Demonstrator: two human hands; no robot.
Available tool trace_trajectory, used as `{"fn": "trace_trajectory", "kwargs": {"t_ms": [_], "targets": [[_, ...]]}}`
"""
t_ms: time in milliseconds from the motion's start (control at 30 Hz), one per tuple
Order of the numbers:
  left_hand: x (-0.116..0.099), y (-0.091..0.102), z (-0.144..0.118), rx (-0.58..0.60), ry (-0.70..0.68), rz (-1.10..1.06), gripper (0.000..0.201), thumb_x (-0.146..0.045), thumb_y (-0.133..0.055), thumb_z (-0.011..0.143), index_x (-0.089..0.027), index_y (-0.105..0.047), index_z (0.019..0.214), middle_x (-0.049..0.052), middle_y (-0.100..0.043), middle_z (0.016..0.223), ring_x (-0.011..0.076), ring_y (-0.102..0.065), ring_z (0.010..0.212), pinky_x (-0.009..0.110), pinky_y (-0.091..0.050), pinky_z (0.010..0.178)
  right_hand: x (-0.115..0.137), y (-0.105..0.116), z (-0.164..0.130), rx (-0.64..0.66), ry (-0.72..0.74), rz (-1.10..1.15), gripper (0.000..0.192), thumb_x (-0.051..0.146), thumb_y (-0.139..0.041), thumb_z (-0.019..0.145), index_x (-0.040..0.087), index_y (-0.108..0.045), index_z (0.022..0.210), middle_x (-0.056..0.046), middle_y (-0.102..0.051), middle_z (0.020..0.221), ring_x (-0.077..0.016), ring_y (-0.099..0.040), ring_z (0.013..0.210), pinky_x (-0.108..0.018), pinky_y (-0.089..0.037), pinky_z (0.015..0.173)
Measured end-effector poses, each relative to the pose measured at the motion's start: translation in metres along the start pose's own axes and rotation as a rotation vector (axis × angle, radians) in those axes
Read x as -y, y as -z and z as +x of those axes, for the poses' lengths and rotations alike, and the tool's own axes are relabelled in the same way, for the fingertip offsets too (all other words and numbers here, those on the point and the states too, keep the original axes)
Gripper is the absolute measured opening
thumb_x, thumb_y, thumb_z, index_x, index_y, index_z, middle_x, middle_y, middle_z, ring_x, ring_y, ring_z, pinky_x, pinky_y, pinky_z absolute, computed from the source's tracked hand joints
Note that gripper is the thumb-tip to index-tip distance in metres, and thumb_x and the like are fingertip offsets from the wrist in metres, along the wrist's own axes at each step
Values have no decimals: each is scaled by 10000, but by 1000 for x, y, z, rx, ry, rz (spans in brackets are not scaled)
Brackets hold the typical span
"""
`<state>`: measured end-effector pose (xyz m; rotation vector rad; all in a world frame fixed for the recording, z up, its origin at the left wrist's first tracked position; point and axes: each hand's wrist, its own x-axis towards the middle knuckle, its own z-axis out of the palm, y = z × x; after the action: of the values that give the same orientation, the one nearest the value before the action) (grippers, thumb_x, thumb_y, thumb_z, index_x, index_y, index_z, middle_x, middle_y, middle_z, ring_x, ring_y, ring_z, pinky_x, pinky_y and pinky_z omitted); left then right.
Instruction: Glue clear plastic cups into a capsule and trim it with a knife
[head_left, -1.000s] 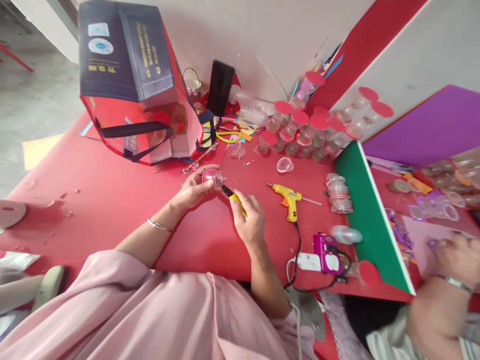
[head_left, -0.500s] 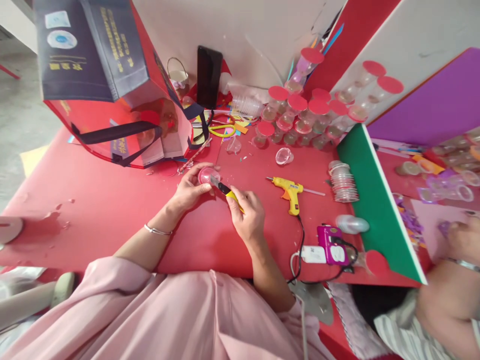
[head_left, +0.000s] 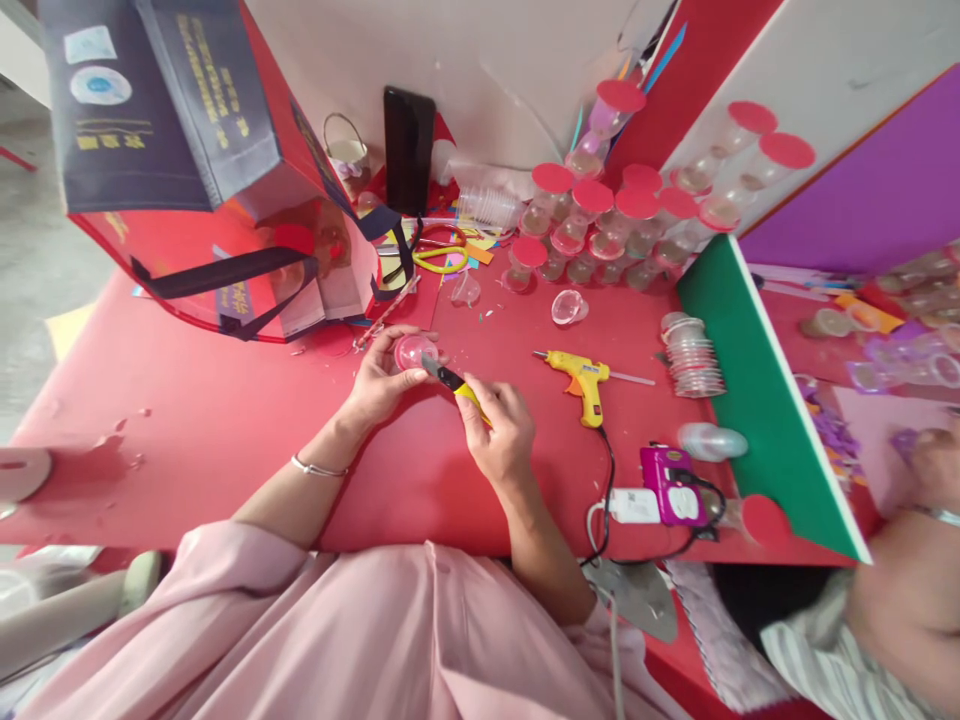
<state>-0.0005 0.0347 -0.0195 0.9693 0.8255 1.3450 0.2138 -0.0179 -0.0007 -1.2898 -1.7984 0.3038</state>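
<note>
In the head view, my left hand (head_left: pixel 384 378) is closed around a small clear plastic cup (head_left: pixel 413 350) with a pinkish look, its round end facing up. My right hand (head_left: pixel 498 428) grips the yellow handle of a utility knife (head_left: pixel 450 378). The knife's blade reaches the cup's right side, close to my left thumb; whether it cuts into the plastic I cannot make out. A yellow glue gun (head_left: pixel 581 378) lies to the right of my right hand. Beyond my hands rest two loose clear cups, one (head_left: pixel 569 308) near the glue gun and one (head_left: pixel 466 290) near the scissors.
A big red and navy bag (head_left: pixel 247 220) stands at the left. Behind are yellow-handled scissors (head_left: pixel 441 260), a phone (head_left: pixel 409 150) and several red-topped cup pieces (head_left: pixel 592 197). Stacked cups (head_left: pixel 691 355) and a purple power adapter (head_left: pixel 673 485) lie before a green divider (head_left: pixel 772 400). A co-worker's arm (head_left: pixel 900 575) is beyond.
The view has shifted slightly. My hands keep nearly the same pose, with the knife blade still at the cup's right side.
</note>
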Motion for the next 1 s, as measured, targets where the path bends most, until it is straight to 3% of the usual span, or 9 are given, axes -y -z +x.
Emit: {"fn": "trace_trajectory", "kwargs": {"t_ms": [100,300,567,833,1000], "targets": [[2,3,0,-6,-13,41,636,-342,-997,742,-289,-633,1261,89,-731,1331,281,-805,1083,507,-667,991,2,-1,0,32,-3,-1,326,378,-609,1079,285,-767,1348,-74,-791,1003,-211,-724,920,-344,-586,867],[3,5,0,-24,-21,128,700,-364,-1024,694,-267,-669,1290,119,-728,1350,286,-788,1112,449,-686,941,1,-1,1,36,-5,6,321,370,-615,1078,278,-766,1346,-74,-786,1002,-206,-706,919,-341,-572,864],[1,2,-2,-7,6,32,648,-317,-1010,719,-252,-673,1269,96,-756,1315,225,-811,887,323,-713,670,-9,2,0,-58,-54,-60,310,366,-617,1080,255,-781,1318,-91,-792,1022,-203,-716,929,-331,-576,889],[2,3,1,-9,-39,48,648,-304,-1021,704,-219,-684,1251,138,-734,1355,273,-810,1065,367,-710,856,0,4,0,16,10,-40,294,339,-630,1075,250,-782,1310,-71,-775,958,-193,-705,890,-311,-559,851],[2,4,1,21,-37,53,622,-327,-996,747,-240,-670,1270,137,-716,1393,273,-822,1027,435,-702,912,1,5,-1,3,36,-2,302,325,-651,1059,241,-777,1320,-79,-775,982,-198,-700,885,-321,-556,851]]}}
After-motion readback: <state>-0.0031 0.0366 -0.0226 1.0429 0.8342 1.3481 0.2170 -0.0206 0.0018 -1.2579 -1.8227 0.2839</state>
